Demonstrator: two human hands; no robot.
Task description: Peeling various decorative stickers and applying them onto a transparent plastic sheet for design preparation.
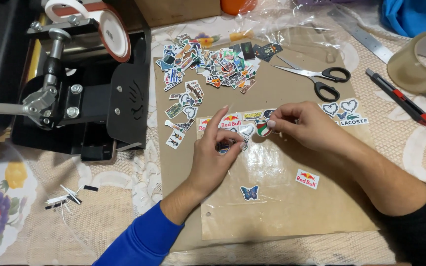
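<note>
Under left hand (218,152) fingertips: round sticker (224,146), touching.

one view only, from a camera on the person's head, looking steeply down and forward at a table covered with a floral cloth (420,148). it sits close: both forearms enter from the bottom edge, the left hand (218,152) and right hand (304,125) meeting near the frame's centre. the far table edge is cropped; no second view overlaps it.
</note>
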